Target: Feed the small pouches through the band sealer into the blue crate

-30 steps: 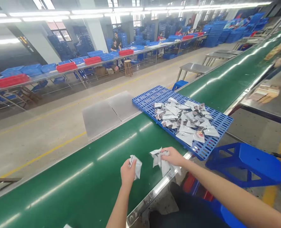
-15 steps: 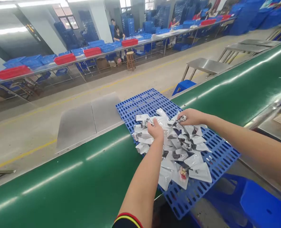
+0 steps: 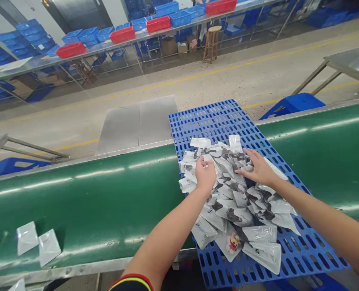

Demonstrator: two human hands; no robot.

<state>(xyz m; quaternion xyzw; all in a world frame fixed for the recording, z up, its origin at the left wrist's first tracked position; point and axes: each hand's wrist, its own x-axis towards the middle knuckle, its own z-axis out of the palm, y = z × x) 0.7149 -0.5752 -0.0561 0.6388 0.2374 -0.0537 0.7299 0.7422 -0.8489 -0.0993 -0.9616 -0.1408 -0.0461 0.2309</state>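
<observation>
A pile of small white-and-grey foil packets (image 3: 232, 210) lies on a blue slotted plastic board (image 3: 210, 121), which rests across the green conveyor belt (image 3: 106, 198). Over the left part of the pile is my left hand (image 3: 205, 173), its fingers curled in among the packets; whatever they grip is hidden. My right hand (image 3: 258, 169) rests at the pile's right side, thumb and fingers apart, with packets beside and below it. Near the front of the pile, a small pink and yellow toy figure (image 3: 233, 242) sits on a packet.
Several loose white packets (image 3: 27, 238) lie on the belt at left. A steel plate (image 3: 121, 127) adjoins the belt's far side. Blue stools (image 3: 294, 106) stand beyond it. Farther back, red bins (image 3: 158, 24) and blue crates line a long table, near a wooden stool (image 3: 212, 44).
My view has swung left and down, bringing loose packets on the belt into sight. My right hand's fingers have spread, and the pile's packets are rearranged.
</observation>
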